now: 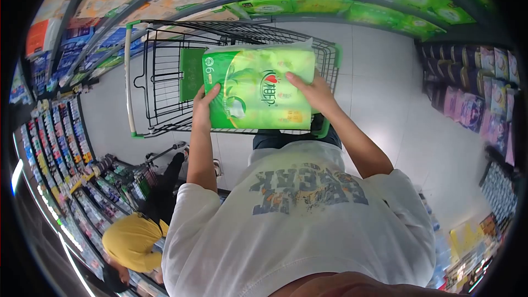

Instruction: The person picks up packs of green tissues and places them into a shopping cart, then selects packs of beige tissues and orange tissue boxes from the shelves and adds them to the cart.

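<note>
A green plastic-wrapped pack of tissue paper, printed with a red heart logo, is held up in front of me. My left hand grips its left edge, with the thumb on the front face. On the opposite edge my right hand has its thumb pressed on the front, near the logo; its other fingers are hidden behind the pack. Under and behind the pack stands a black wire shopping cart with green corners, its handle bar at the left. The pack hides much of the cart's basket.
Shelves of tissue packs run along the far side of the cart. More packaged goods hang on a rack at right. A person in a yellow top stands at lower left, near shelves of small bottles. Pale tiled floor shows right of the cart.
</note>
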The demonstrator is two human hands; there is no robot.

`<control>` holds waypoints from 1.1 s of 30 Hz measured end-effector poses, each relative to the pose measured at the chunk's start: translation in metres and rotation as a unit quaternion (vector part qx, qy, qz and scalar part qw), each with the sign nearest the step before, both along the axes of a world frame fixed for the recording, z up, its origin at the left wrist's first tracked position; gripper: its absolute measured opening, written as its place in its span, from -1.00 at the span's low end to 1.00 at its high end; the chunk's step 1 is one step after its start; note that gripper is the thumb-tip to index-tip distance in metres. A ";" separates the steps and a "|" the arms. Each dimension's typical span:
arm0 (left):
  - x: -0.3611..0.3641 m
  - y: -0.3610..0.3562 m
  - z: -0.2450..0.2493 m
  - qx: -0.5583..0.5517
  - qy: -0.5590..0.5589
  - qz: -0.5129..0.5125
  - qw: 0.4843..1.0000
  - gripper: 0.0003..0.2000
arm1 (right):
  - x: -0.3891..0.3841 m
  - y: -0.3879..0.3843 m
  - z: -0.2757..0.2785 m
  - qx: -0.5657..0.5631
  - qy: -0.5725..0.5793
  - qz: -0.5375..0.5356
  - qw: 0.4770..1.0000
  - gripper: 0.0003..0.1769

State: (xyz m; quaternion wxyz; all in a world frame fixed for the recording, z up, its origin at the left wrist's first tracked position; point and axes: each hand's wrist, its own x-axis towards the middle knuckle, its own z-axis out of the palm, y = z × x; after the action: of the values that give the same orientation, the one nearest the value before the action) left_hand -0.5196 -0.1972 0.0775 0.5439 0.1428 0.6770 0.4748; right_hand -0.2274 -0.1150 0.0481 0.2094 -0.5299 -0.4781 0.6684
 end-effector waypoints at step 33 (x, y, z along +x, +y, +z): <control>-0.314 -0.055 -0.273 -0.108 -0.137 -0.092 0.980 -0.42 | -0.305 -0.067 -0.185 -0.057 -0.231 0.071 0.969 0.23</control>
State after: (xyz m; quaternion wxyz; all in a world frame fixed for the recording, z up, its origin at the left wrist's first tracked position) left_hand -0.8336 -0.2526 -0.1951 0.6854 0.0787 0.6269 0.3620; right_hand -0.5325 -0.1817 -0.1371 0.0147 -0.6454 -0.5116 0.5671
